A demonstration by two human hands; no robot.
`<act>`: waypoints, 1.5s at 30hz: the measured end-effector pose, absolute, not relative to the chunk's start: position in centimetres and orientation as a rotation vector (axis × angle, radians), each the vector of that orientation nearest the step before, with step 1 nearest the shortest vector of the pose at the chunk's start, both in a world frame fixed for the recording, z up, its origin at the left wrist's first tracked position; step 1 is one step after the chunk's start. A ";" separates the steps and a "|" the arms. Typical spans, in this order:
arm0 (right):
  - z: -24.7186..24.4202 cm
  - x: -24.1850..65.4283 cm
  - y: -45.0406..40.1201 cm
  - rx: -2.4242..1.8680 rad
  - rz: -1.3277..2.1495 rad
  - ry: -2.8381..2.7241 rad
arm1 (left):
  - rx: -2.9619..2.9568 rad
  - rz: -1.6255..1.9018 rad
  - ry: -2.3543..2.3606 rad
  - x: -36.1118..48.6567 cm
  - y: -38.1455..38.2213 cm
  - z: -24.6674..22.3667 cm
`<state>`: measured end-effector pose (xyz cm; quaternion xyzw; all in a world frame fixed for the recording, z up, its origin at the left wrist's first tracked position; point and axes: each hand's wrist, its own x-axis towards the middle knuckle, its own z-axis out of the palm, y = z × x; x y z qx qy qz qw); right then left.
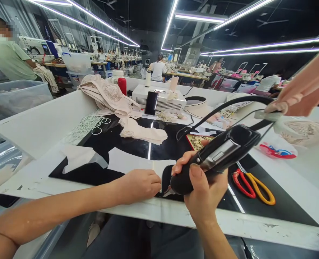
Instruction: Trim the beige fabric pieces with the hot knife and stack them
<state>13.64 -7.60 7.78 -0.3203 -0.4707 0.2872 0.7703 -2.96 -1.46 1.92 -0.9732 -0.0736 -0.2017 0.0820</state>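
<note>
Wrapped around the body of a black corded handheld tool (216, 154), my right hand (206, 192) tilts it with its lower end toward the left. My left hand (142, 185) has its fingers bent together at the near edge of a flat white fabric piece (132, 162), close to the tool's flat dark foot; what its fingertips hold is hidden. The fabric lies on a glossy black board (95, 135). Behind it rests a stack of cream fabric pieces (143, 133), and a white piece (80, 156) lies to the left.
Scissors (253, 185) with red and orange handles lie at the right. Pale elastic loops (84, 126), a phone (151, 103), a white vented box (162, 98) and a tray of small metal parts (198, 142) stand farther back. A person (10, 54) is at the far left.
</note>
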 end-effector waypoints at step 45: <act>7.2 12.7 -6.6 -0.709 0.488 -0.946 | -3.175 -0.690 -0.391 -3.5 -0.9 1.7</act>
